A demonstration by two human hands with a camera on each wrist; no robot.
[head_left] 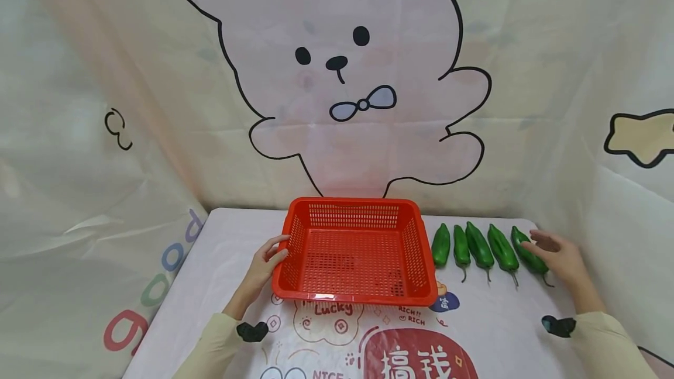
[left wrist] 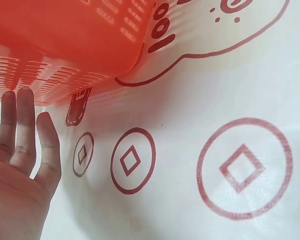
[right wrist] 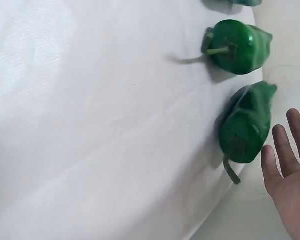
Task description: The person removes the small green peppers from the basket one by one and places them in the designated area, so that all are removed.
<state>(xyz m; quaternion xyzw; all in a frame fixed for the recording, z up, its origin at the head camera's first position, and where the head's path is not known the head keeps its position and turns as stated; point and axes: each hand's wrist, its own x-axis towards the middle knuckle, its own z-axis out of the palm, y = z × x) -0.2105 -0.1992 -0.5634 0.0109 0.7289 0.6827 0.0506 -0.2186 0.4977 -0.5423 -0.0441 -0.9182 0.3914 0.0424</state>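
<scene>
A red plastic basket [head_left: 354,299] with slotted walls stands on the table, nothing inside it. My left hand [head_left: 263,268] is at its left side. In the left wrist view the fingers [left wrist: 49,145] look nearly straight, their tips at the basket's outer wall [left wrist: 65,70]. To the right of the basket, several green peppers [head_left: 478,244] lie in a row, stems toward me. My right hand [head_left: 560,259] is beside the rightmost pepper [head_left: 529,250], thumb and fingers spread. In the right wrist view its fingertips are close to that pepper [right wrist: 247,125]; contact is unclear.
A white printed cloth [head_left: 210,262] with red drawings covers the table. Behind it hangs a backdrop [head_left: 368,151] with a cartoon animal, and sheets close in both sides. Dark bands [head_left: 253,332] sit at the wrists. A thin cable [head_left: 655,355] runs at the lower right.
</scene>
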